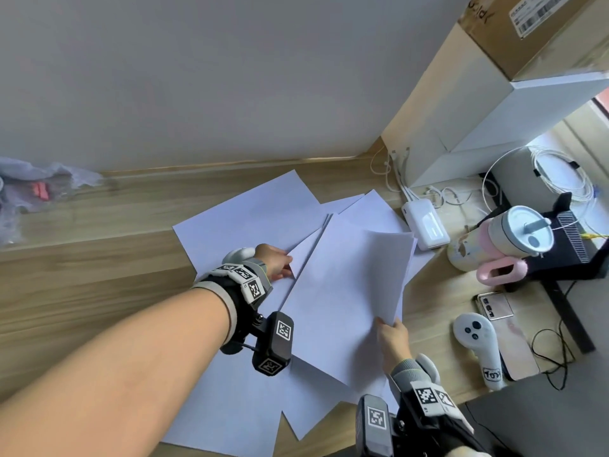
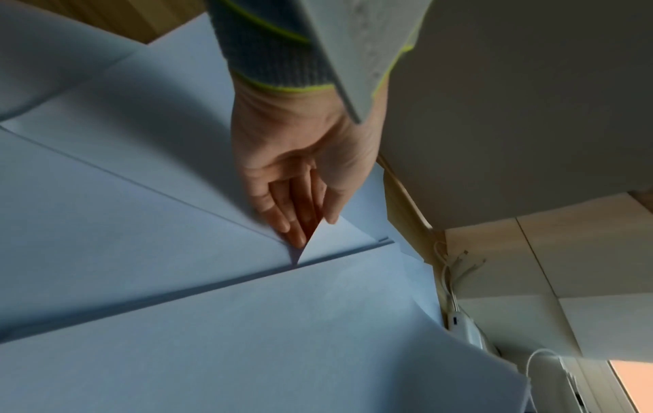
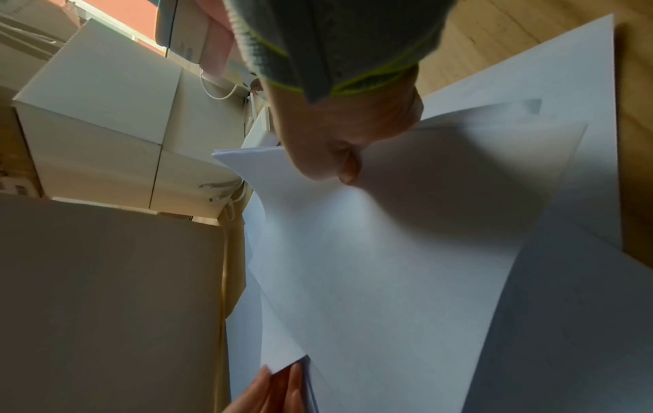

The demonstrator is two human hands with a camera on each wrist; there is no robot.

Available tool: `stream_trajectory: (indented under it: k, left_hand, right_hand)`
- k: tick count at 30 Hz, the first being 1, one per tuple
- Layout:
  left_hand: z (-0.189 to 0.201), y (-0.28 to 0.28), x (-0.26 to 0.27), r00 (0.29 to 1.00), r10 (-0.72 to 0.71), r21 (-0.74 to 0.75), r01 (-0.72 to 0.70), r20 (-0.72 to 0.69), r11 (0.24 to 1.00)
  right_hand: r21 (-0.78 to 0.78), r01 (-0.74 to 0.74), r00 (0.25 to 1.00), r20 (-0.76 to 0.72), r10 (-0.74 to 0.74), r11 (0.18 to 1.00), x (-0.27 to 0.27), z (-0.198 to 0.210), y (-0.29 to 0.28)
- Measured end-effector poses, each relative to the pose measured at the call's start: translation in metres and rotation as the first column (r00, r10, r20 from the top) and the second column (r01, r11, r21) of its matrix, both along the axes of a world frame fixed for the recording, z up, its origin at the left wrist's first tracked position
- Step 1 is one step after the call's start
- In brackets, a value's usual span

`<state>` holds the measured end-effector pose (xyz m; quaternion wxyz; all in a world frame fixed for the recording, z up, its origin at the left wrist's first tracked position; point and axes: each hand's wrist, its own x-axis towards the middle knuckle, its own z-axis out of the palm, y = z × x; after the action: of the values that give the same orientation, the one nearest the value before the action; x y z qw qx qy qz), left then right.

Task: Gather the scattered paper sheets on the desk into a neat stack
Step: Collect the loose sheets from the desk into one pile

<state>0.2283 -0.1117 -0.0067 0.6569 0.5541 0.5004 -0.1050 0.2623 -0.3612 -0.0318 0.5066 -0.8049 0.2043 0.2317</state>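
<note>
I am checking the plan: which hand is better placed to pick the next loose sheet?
Probably the left hand: its fingers are sliding under a sheet corner. The right hand already pinches the gathered sheets.

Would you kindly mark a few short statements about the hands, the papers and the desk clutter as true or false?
1. The right hand pinches a bundle of paper sheets. True.
2. The left hand holds the white controller. False: its fingers are at a sheet corner.
3. The tumbler has a pink handle. True.
4. All sheets are neatly stacked. False: several lie fanned across the desk.
</note>
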Motion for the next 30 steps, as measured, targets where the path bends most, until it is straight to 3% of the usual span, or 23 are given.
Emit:
stream_trajectory:
  k: [6,9,16,20,24,27,30]
  left_hand:
    - [-0.005,0.024,-0.01,1.0,0.024,0.184,-0.026,0.012,0.983]
    - [-0.003,0.063,-0.026,0.993,0.118,0.292,-0.121,0.028,0.949]
    - [0.0,0.133,-0.066,0.952,0.302,0.354,-0.264,-0.055,0.897]
    - [-0.001,0.139,-0.075,0.955,0.284,0.393,-0.232,-0.081,0.89]
    - [-0.005,0.156,-0.079,0.951,0.264,0.322,-0.203,-0.16,0.925]
    - [-0.005,0.162,-0.076,0.961,0.192,0.406,-0.098,-0.198,0.909]
    - [0.0,0.165,-0.065,0.985,0.109,0.474,-0.032,-0.137,0.88]
  right_hand:
    - [0.092,0.034,0.998,0.047,-0.039,0.995,0.0,0.008,0.004]
    - [0.143,0.047,0.996,0.064,-0.056,0.989,0.003,0.016,0.017]
    - [0.213,0.017,0.999,-0.032,-0.011,0.977,0.001,0.008,0.066]
    - [0.247,0.035,0.996,-0.093,-0.012,0.968,-0.004,0.011,0.097]
    - [0.263,0.062,0.991,-0.131,-0.028,0.963,-0.006,0.012,0.129]
    - [0.304,0.094,0.985,-0.164,-0.045,0.948,-0.008,0.013,0.148]
    - [0.299,0.082,0.981,-0.191,-0.025,0.951,-0.011,0.014,0.159]
